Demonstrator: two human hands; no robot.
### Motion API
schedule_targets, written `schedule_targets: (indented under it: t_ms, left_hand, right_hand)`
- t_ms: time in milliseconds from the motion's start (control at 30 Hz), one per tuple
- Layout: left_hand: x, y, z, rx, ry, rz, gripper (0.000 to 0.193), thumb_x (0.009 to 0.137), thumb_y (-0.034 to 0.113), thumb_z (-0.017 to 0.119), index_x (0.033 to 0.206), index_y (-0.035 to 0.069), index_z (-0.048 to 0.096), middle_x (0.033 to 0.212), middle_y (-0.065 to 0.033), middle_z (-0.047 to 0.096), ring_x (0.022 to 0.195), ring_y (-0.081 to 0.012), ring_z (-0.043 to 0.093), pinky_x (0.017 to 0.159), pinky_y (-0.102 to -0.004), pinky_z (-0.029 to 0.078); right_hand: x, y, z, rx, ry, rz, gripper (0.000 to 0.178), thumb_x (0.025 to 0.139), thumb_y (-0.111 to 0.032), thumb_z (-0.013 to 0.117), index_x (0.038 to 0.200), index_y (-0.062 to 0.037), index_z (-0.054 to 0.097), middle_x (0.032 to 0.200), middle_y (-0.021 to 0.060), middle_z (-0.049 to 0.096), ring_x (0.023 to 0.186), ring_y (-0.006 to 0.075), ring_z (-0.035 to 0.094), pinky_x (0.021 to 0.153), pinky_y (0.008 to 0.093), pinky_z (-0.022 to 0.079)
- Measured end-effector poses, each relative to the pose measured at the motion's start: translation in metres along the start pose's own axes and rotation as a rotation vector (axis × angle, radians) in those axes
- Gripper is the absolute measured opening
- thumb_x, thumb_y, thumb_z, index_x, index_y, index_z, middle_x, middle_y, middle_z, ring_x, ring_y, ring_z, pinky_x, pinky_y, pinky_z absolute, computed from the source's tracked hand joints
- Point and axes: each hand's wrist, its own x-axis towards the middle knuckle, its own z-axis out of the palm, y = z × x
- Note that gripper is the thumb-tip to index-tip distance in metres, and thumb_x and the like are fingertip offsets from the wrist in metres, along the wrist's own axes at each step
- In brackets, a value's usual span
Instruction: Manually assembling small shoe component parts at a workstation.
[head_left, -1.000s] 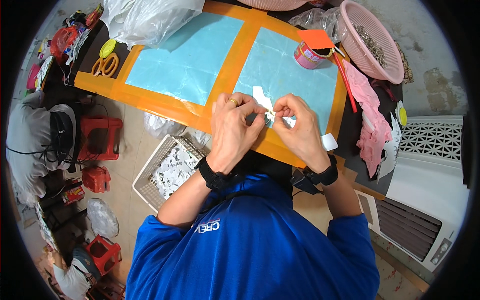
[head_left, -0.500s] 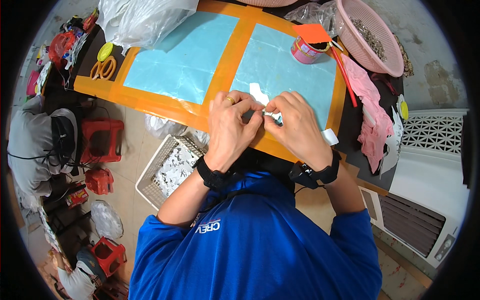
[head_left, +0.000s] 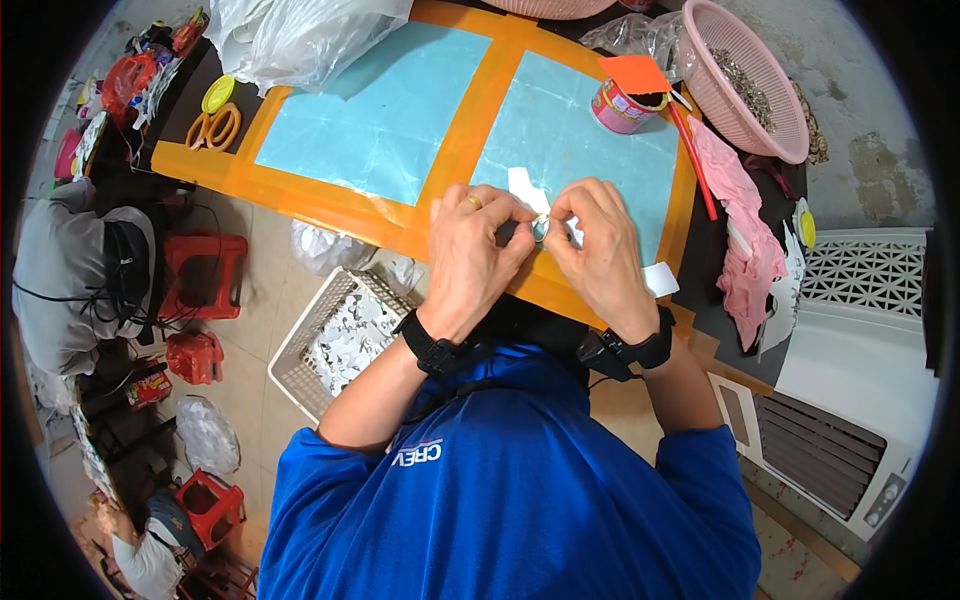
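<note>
Above the near edge of a blue-topped table (head_left: 360, 130) with orange tape, my left hand (head_left: 478, 248) and my right hand (head_left: 603, 255) meet fingertip to fingertip. Each has thumb and forefinger pinched on something small and pale between them, too small and covered to name. Just beyond the fingertips, a white cut piece (head_left: 526, 188) lies on the blue surface. Another small white piece (head_left: 659, 280) rests by my right wrist at the table's edge. Some white also shows beneath my right fingers.
Back right stand a pink tin (head_left: 622, 112) with an orange card on it, a red stick (head_left: 697, 165), a pink basket (head_left: 740, 60) of small metal pieces and a pink cloth (head_left: 735, 220). Orange scissors (head_left: 214, 128) lie left; a crate (head_left: 285, 350) of white scraps sits below.
My pinched fingertips have drawn slightly apart, so a bit of the small pale thing shows between them. The whole view has shifted a little; the objects on the table look unmoved.
</note>
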Motion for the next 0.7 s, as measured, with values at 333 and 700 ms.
schedule_targets:
  t_ms: [333,700]
  left_hand:
    - [0.006,0.013,-0.017,0.015,-0.089,0.002,0.027,0.085,0.009,0.076,0.112,0.007,0.075,0.113,-0.0118,0.071,0.109,-0.0325,0.064,0.099,-0.0438,0.051]
    - [0.014,0.007,-0.012,0.010,-0.224,0.066,0.021,0.087,0.008,0.082,0.108,0.005,0.078,0.096,-0.0106,0.073,0.096,-0.0310,0.068,0.082,-0.0403,0.057]
  right_hand:
    - [0.001,0.006,-0.005,0.036,-0.080,-0.026,0.020,0.085,0.004,0.072,0.094,-0.0028,0.056,0.089,0.0124,0.059,0.087,0.0358,0.058,0.077,0.0472,0.049]
    - [0.003,0.011,-0.009,0.135,-0.129,0.009,0.018,0.087,0.003,0.074,0.095,-0.0030,0.058,0.092,0.0122,0.063,0.090,0.0354,0.060,0.079,0.0463,0.051]
